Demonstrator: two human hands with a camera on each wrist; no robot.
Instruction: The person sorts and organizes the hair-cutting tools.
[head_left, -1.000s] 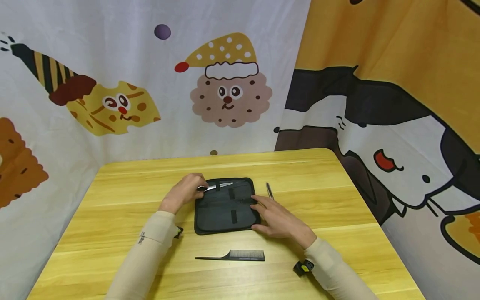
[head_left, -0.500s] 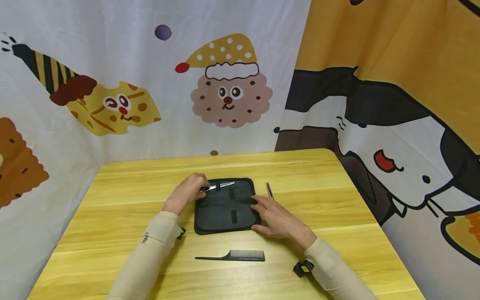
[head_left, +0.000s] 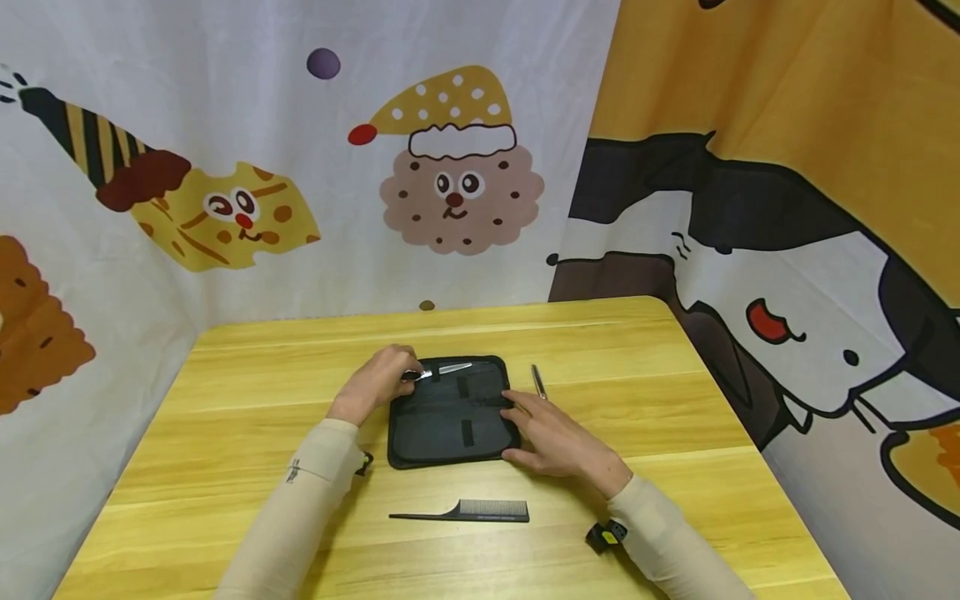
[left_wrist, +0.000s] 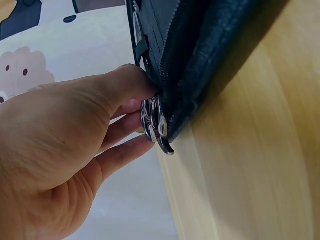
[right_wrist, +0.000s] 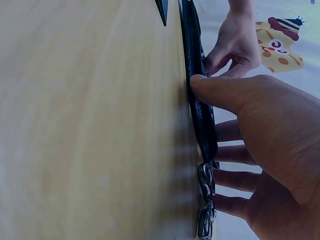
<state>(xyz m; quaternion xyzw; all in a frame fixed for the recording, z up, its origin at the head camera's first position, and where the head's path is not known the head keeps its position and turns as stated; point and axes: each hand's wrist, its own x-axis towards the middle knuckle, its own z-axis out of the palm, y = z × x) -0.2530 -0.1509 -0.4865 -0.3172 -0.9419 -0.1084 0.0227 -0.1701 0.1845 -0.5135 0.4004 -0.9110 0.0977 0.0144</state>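
Observation:
A black zip case (head_left: 435, 425) lies unfolded on the table, with elastic straps across its inside. Silver scissors (head_left: 453, 367) lie along its far edge, their blades under one strap. My left hand (head_left: 375, 385) pinches their handles at the case's far left corner; the finger rings (left_wrist: 152, 120) show between thumb and fingers in the left wrist view. My right hand (head_left: 558, 433) rests on the case's right edge with fingers extended, its thumb (right_wrist: 215, 90) against the edge. Close to those fingers lies a second pair of scissors (head_left: 538, 382), its rings (right_wrist: 205, 200) visible in the right wrist view.
A black tail comb (head_left: 491, 511) lies in front of the case, its thin handle pointing left. The wooden table (head_left: 247, 400) reaches back to a printed curtain (head_left: 262, 83).
My left hand has moved slightly right, sliding the scissors a little further under the strap. My right hand, the case and the comb have stayed in place.

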